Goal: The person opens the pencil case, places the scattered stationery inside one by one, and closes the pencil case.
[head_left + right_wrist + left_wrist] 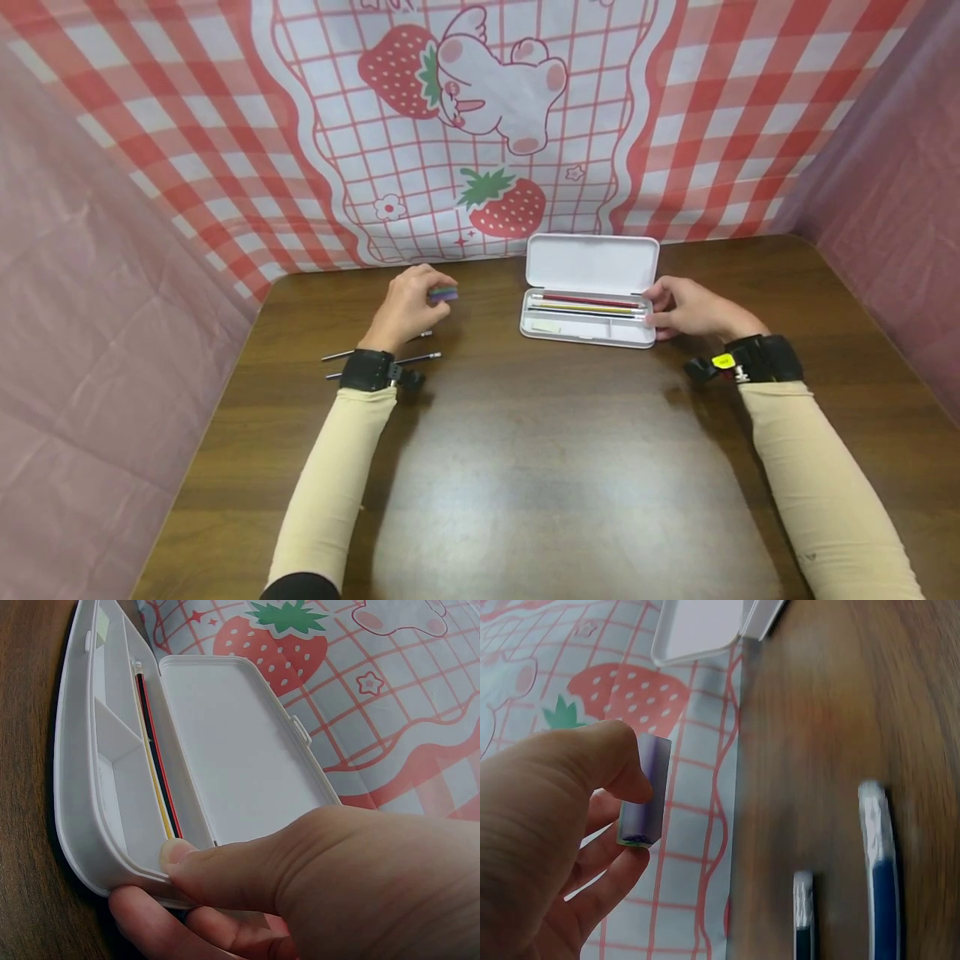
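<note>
My left hand (406,307) pinches a small striped block-shaped eraser (655,791) between thumb and fingers, raised above the table; its purple side faces the left wrist camera. At the right end of an open white pencil case (592,260), my right hand (696,308) grips the rim, thumb on the inside and fingers against the outer wall. Red and yellow striped pencils (588,303) lie lengthwise in the long rear compartment. The front of the case is divided, and a pale green piece (545,326) sits in its left section.
Two loose pencils lie on the brown table beside and under my left wrist, the nearer one (420,359) dark blue with a silvery end. A red-and-white strawberry-print cloth (420,208) hangs along the back edge. Pink curtains (90,350) stand on both sides.
</note>
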Demonstrator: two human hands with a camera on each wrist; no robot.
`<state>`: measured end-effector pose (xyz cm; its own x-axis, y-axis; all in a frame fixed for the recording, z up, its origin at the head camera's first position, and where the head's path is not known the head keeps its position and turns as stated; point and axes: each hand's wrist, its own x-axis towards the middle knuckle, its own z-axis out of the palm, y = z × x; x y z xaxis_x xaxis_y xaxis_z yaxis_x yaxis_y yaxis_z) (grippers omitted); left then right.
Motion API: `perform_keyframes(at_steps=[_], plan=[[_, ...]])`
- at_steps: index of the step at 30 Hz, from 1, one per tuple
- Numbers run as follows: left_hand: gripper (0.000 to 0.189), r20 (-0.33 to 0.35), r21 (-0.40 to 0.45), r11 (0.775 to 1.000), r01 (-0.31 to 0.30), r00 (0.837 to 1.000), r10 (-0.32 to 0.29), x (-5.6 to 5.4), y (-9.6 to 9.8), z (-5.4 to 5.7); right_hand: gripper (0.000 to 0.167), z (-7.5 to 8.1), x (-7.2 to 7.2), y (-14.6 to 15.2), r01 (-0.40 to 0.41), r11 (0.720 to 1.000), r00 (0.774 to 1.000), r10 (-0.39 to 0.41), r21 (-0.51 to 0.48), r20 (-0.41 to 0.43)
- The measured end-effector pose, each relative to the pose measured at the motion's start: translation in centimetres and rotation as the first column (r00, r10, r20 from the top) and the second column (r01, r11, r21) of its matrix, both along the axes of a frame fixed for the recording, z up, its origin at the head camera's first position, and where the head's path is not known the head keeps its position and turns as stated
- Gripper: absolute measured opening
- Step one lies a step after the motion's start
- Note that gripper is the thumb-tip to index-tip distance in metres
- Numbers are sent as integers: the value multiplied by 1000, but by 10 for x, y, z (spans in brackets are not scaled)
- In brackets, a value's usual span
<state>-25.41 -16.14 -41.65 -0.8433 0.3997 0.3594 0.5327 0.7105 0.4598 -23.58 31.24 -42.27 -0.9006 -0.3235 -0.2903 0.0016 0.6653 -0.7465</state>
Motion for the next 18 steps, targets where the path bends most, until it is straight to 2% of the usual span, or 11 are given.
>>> perform_keyframes(at_steps=[1, 3, 7, 8, 11, 13, 14, 18], plan=[[33, 0, 10, 1000, 21, 1000, -21, -9, -1, -10, 46, 0, 0, 0, 3, 1000, 1000, -3, 1, 0], [33, 13, -2, 999, 35, 999, -35, -11, 5, -10, 45, 0, -1, 0, 8, 1000, 1000, -8, 3, -2], [33, 24, -28, 998, 51, 998, -51, -12, 17, -11, 45, -2, -1, 0, 5, 1000, 1000, -5, 0, -4], [34, 33, -52, 998, 42, 999, -40, -3, 23, -2, 45, -3, -1, 0, 4, 1000, 1000, -4, -1, -4], [34, 32, -51, 997, 62, 998, -60, -2, 29, -3, 45, -4, -1, 0, 2, 1000, 1000, -2, -2, -7], [35, 24, -42, 996, 83, 996, -82, -2, 33, -4, 45, -4, -1, 0, 4, 1000, 1000, -4, -3, -7], [34, 14, -26, 995, 99, 995, -98, -11, 32, -15, 45, -4, -1, 0, 4, 1000, 1000, -4, -2, -6], [34, -8, -28, 991, 130, 991, -130, -12, 41, -16, 46, -3, -1, 0, -3, 1000, 1000, 3, -1, -4]])
